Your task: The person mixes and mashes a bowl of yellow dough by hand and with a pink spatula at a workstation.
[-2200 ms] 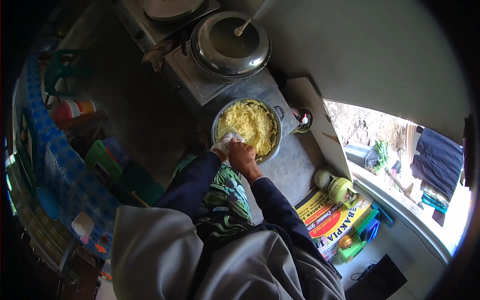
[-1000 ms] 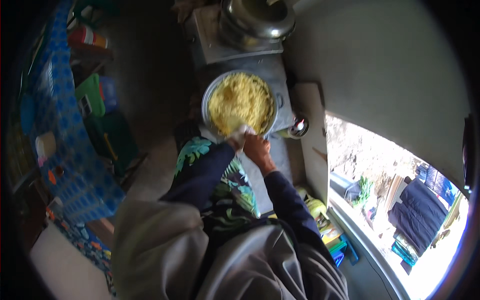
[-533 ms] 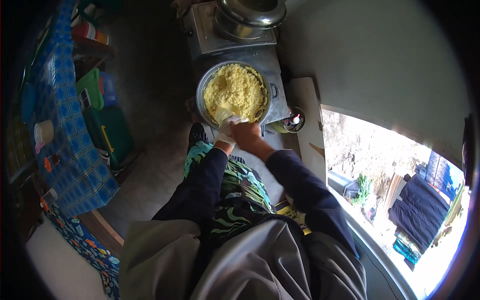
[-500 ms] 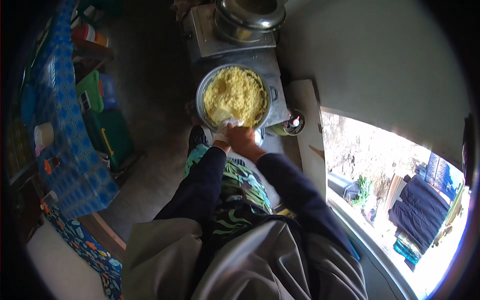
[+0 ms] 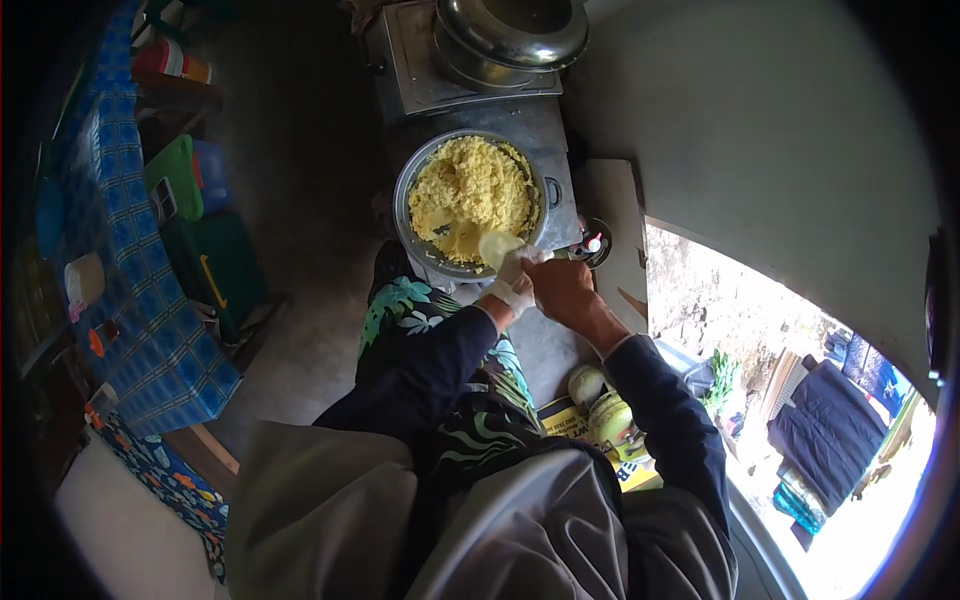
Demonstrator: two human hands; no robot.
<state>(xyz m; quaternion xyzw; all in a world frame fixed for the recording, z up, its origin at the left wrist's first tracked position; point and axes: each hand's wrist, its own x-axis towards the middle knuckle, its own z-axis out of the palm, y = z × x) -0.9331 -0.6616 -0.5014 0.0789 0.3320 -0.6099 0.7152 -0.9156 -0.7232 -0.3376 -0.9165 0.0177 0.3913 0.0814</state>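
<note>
Fingers point(image 5: 522, 262) of left hand point(image 5: 512, 288), white-gloved, pinched on small pale round lid-like piece point(image 5: 497, 247) at near rim of bowl. Right hand point(image 5: 562, 290), bare, just beside and touching left hand; fingers curled, grasp not discernible. Both hands at centre of frame, forearms in dark blue sleeves point(image 5: 430, 365) entering from below.

Lower centre: grey garment point(image 5: 400, 520) and leaf-patterned cloth point(image 5: 400, 305). Right of centre, near right sleeve: two pale green round items point(image 5: 603, 400) on grey counter point(image 5: 545, 345).

Just beyond hands: round metal bowl point(image 5: 408, 190) heaped with yellow crumbly food point(image 5: 472, 190), upper centre. Small dark round object point(image 5: 592, 243) to right of bowl, beside pale board point(image 5: 612, 210).

Top centre: large metal pot point(image 5: 510, 35) on stove point(image 5: 410, 60). Left edge: blue checked cloth point(image 5: 130, 290); green container point(image 5: 175, 180) beside it.
</note>
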